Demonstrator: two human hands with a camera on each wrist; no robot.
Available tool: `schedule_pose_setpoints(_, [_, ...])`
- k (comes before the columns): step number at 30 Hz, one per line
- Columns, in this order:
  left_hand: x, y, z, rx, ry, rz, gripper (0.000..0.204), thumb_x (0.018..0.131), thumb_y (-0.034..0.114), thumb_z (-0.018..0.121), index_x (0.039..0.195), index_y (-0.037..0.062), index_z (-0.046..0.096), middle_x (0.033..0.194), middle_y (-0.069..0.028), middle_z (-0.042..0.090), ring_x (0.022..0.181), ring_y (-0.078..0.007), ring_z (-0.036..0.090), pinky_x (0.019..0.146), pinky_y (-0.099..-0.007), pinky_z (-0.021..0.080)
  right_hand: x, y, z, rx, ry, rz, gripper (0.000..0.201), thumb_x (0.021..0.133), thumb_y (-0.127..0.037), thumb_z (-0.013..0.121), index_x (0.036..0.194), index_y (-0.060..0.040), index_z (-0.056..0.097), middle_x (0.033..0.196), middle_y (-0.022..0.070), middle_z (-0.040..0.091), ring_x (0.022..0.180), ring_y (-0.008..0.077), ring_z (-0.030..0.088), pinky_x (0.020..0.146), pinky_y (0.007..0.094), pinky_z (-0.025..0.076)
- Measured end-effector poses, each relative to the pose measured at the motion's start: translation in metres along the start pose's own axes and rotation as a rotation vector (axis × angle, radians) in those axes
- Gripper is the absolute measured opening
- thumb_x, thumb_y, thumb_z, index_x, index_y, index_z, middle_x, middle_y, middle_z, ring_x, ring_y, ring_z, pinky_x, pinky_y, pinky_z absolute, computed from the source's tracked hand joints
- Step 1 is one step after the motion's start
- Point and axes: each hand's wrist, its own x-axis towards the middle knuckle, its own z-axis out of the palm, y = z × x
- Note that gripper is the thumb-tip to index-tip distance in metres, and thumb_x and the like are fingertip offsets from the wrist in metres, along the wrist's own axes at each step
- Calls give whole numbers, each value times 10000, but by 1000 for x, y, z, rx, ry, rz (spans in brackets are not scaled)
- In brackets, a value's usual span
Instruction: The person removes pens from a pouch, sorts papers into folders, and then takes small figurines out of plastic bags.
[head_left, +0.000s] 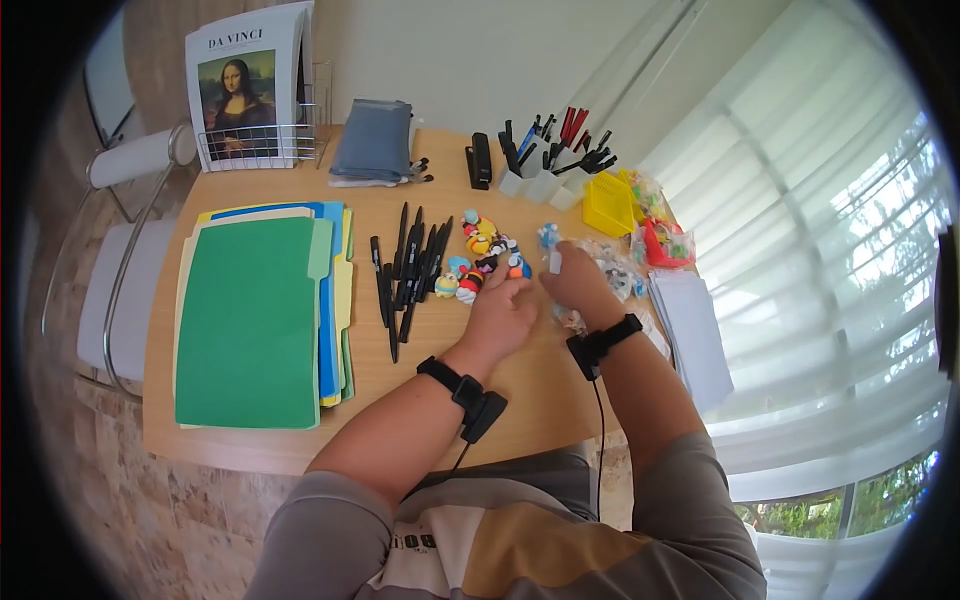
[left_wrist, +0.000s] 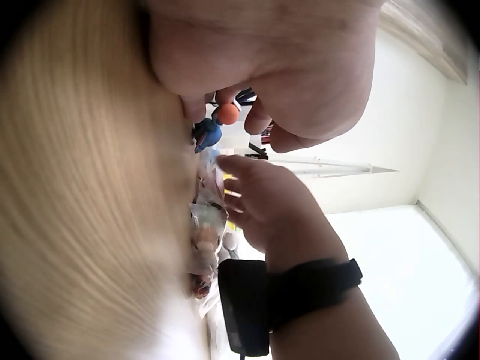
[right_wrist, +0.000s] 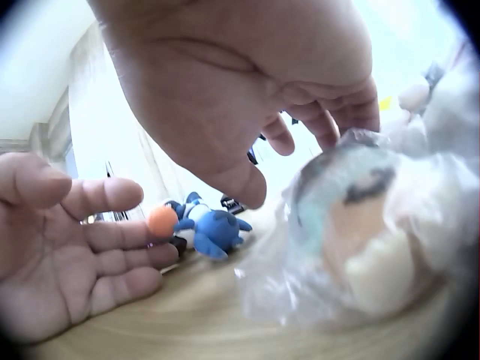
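Beside a cluster of small colourful figures (head_left: 470, 285), my left hand (head_left: 503, 318) lies palm inward with its fingers loosely bent. In the right wrist view the left fingers (right_wrist: 124, 259) are at a blue figure (right_wrist: 217, 231) with an orange ball (right_wrist: 162, 222); whether they touch it I cannot tell. The right hand (head_left: 580, 285) hovers just right of it, fingers spread and bent downward, nothing visible between them. Under and beside the right hand (right_wrist: 247, 90) lies a figure in clear plastic wrap (right_wrist: 360, 217). A light-blue figure (head_left: 548, 235) sits just beyond the right fingers.
Black pens (head_left: 410, 270) lie left of the figures, then a stack of folders (head_left: 250, 320). Behind stand a stapler (head_left: 479, 162), pen holders (head_left: 545, 187) and a yellow basket (head_left: 610, 205). More wrapped figures (head_left: 615, 268) and white paper (head_left: 692, 335) are at right.
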Motion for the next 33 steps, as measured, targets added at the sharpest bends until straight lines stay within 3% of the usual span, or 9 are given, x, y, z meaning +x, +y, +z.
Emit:
schedule_pose_setpoints(3, [0, 4, -4, 15, -72, -51, 343, 779, 127, 644, 1081, -35, 650, 1399, -306, 443, 1301, -401, 451, 1090, -373, 363, -7, 0, 7, -91, 10, 31, 431, 782, -186, 660, 1139, 35, 563, 1015, 263, 661, 996, 419, 629, 879, 489, 504])
schedule_pose_setpoints(6, [-1, 1, -4, 28, 11, -8, 340, 775, 118, 643, 1076, -41, 639, 1338, -286, 493, 1255, -393, 480, 1059, -387, 393, -11, -5, -3, -24, -61, 116, 415, 778, -170, 660, 1126, 33, 562, 1032, 269, 654, 993, 425, 626, 860, 483, 506])
schedule_pose_setpoints(9, [1, 1, -4, 74, 126, 64, 333, 780, 114, 646, 1077, -35, 622, 1226, -239, 561, 1117, -351, 569, 984, -368, 448, -20, -15, -13, 141, 80, 115, 400, 765, -150, 679, 1105, 28, 566, 1024, 260, 652, 987, 418, 633, 839, 447, 513])
schedule_pose_setpoints(12, [8, -1, -3, -272, -10, -224, 299, 800, 106, 638, 1068, -22, 611, 1084, -165, 610, 951, -262, 622, 871, -338, 496, -36, -36, -20, 296, 82, 77, 443, 752, -146, 723, 1123, 17, 545, 1027, 212, 655, 944, 332, 664, 798, 392, 522])
schedule_pose_setpoints(14, [11, -8, -1, -456, -87, -299, 282, 866, 64, 623, 1135, 4, 565, 1022, -42, 627, 909, -123, 607, 799, -262, 494, -46, -48, -18, 457, -47, 28, 518, 778, -203, 743, 1214, -50, 507, 1102, 142, 641, 935, 247, 651, 812, 355, 518])
schedule_pose_setpoints(17, [10, 18, -14, -403, -29, -321, 343, 884, 63, 627, 1207, 5, 526, 1055, -52, 624, 928, -124, 605, 792, -263, 495, -41, -35, 3, 755, -186, -197, 620, 744, -152, 777, 1254, -19, 451, 1049, 113, 629, 920, 174, 637, 756, 305, 515])
schedule_pose_setpoints(21, [14, 10, -16, -460, -48, -347, 435, 857, 81, 613, 1269, 2, 496, 1053, -99, 637, 944, -166, 619, 800, -288, 501, -39, -26, -8, 1039, -404, -43, 605, 785, -119, 741, 1293, -20, 429, 1045, 100, 628, 925, 133, 624, 755, 275, 504])
schedule_pose_setpoints(30, [11, 25, -14, -538, -222, -399, 503, 796, -80, 526, 1285, 29, 474, 1100, -45, 599, 998, -129, 582, 835, -261, 478, -36, 6, 29, 1477, -208, 28, 135, 954, -59, 580, 1081, -11, 575, 921, 0, 608, 824, 72, 596, 717, 216, 480])
schedule_pose_setpoints(33, [12, 27, -11, -611, -98, -404, 432, 793, -85, 529, 1203, 37, 465, 1091, -46, 602, 961, -120, 585, 823, -260, 481, -41, 11, 36, 1450, -146, -28, 105, 946, -56, 580, 1048, -30, 578, 915, 1, 612, 812, 65, 593, 686, 220, 482])
